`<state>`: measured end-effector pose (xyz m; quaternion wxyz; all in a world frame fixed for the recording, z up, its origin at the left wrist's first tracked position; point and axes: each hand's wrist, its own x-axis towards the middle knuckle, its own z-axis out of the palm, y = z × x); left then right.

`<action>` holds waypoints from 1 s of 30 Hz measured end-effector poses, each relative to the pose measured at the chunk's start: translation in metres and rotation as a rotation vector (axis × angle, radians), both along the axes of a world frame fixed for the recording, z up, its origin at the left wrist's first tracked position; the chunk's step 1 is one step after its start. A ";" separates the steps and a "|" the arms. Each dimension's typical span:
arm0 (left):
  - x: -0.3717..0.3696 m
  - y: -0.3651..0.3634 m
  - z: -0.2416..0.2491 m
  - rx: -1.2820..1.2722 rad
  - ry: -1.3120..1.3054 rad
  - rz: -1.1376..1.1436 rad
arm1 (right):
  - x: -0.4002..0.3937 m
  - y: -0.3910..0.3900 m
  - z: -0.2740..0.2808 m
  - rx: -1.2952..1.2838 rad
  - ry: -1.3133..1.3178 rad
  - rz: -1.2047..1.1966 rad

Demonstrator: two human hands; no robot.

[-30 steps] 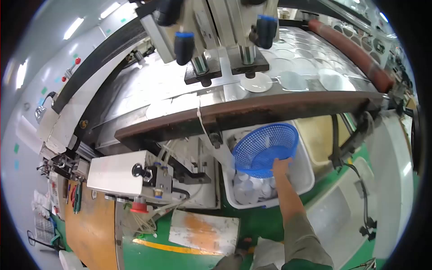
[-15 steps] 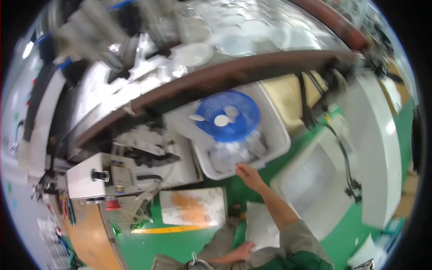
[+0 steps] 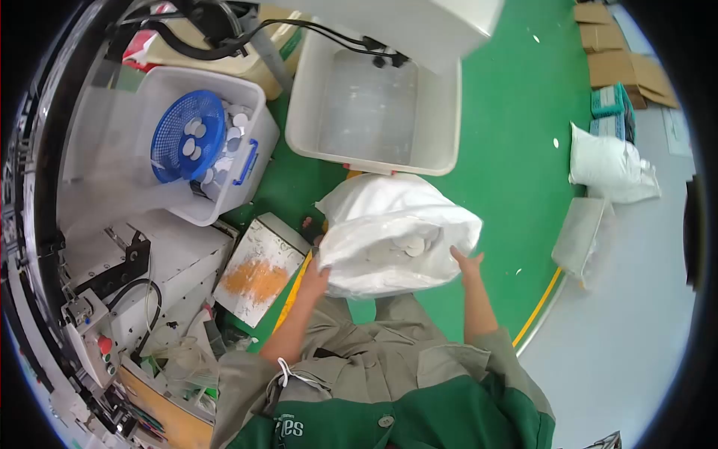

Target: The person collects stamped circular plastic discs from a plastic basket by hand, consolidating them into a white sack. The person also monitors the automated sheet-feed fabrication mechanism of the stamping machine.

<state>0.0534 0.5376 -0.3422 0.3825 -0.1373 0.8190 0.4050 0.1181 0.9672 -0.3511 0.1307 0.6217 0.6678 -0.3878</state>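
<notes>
A large white sack (image 3: 374, 262) hangs open in front of my body, with several white discs (image 3: 413, 244) inside it. My left hand (image 3: 318, 277) grips the sack's left edge. At the right edge, my right hand (image 3: 467, 262) holds the rim, its fingers partly hidden by the fabric. To the left, a blue perforated basket (image 3: 168, 142) with a few white discs rests in a white bin (image 3: 250, 187) that also holds discs.
An empty-looking translucent tub (image 3: 449, 142) stands beyond the sack. A stained white box (image 3: 254, 277) and machine (image 3: 105, 329) are at left. Cardboard boxes (image 3: 602, 52), a white bag (image 3: 606, 165) and a clear container (image 3: 583, 236) lie at right.
The view has swung right, away from the machine's tray of discs. Both my hands now hold the white sack, which was low beside my legs before.
</notes>
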 end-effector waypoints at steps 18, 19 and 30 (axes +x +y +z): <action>-0.013 0.112 0.121 0.430 -0.051 0.278 | -0.049 0.013 0.146 -0.393 0.711 -0.031; -0.014 0.112 0.110 0.433 -0.043 0.253 | -0.054 0.018 0.151 -0.397 0.767 -0.029; -0.002 0.112 -0.031 -0.041 0.379 -0.300 | -0.082 0.069 0.007 -0.061 0.640 0.144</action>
